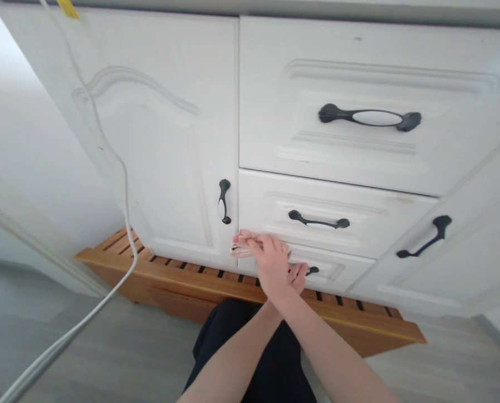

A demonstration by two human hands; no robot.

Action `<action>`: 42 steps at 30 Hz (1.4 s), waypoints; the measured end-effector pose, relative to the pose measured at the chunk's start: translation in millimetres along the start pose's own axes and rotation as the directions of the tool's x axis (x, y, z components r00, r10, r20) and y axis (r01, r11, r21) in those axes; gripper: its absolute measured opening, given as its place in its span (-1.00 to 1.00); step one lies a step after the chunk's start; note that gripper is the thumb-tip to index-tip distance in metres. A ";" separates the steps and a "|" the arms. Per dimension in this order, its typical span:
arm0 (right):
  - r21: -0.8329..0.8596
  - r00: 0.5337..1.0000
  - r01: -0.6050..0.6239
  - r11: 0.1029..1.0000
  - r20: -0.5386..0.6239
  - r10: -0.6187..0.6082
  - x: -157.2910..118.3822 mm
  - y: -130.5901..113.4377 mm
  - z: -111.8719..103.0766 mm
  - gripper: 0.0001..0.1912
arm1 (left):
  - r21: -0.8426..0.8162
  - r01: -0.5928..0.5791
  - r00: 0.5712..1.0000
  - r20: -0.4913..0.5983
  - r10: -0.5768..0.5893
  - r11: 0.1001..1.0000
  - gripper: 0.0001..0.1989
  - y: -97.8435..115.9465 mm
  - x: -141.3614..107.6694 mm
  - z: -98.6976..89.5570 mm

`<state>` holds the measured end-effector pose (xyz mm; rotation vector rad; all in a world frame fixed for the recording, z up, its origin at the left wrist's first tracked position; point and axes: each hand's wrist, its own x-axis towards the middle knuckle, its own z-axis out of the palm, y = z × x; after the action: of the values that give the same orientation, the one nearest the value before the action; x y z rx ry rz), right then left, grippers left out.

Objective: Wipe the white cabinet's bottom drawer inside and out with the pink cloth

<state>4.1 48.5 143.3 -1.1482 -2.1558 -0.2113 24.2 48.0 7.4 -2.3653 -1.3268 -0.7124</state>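
Observation:
My forearms cross in front of the white cabinet. My right hand [270,260], on top, reaches to the left and grips a pale pinkish cloth [242,251], pressing it at the upper left edge of the bottom drawer [331,272]. Beneath and to the right of it, my left hand [299,278] has its fingers round the dark handle [312,271] of that drawer. Part of the left hand is hidden by the right wrist. The drawer looks closed.
Above are two more drawers with dark handles [375,117]. Cabinet doors [161,151] flank them. A slatted wooden bench [182,284] stands along the cabinet's base, above my knees. A white cable [126,196] hangs down at the left.

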 end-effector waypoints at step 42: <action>-0.112 0.979 0.086 0.990 -0.175 -0.105 -19.9 16.8 67.0 -0.44 | -0.017 0.583 0.750 0.395 -0.530 0.812 -0.67 -27.7 -137.2 -43.2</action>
<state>-7.9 74.1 77.2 -1.0408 -2.0604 -0.4576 -71.1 -55.0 -34.6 -2.2796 -2.2864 -0.5211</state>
